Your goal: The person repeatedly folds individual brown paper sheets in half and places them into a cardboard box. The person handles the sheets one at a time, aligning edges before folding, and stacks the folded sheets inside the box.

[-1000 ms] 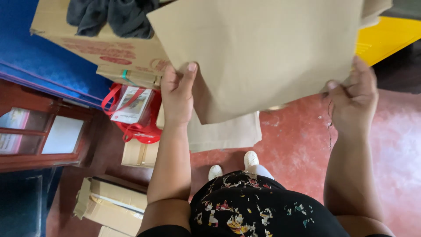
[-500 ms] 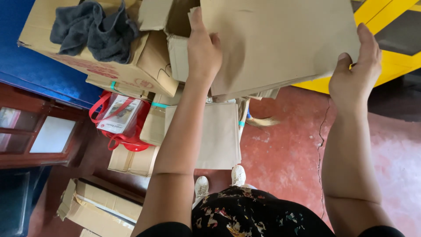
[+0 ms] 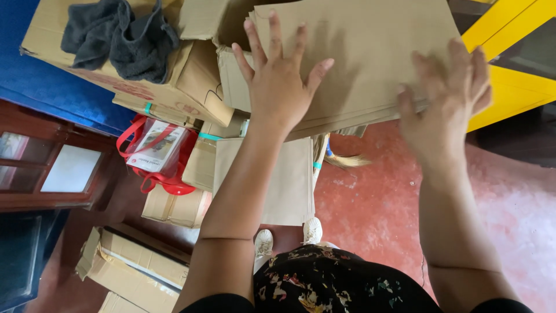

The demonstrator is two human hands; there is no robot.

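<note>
The left hand (image 3: pixel 279 81) lies flat on a stack of brown sheets (image 3: pixel 370 52), fingers spread and released, palm pressing the top sheet, gripping nothing. The right hand (image 3: pixel 443 98) is blurred at the stack's right edge; its fingers are loosely open over the top sheet, and I cannot tell whether the thumb hooks under the edge. The stack sits between and under both sets of fingers, resting on an open box (image 3: pixel 231 75) whose flap shows just left of the left fingers. Farther left of those fingers a grey cloth (image 3: pixel 119 37) lies on another carton (image 3: pixel 116 81). Below the left wrist hang a red bag (image 3: pixel 162 168) and a flat brown bag (image 3: pixel 284 185), standing on the red floor (image 3: pixel 370 214). Beyond the right fingertips is a yellow frame (image 3: pixel 509 87).
</note>
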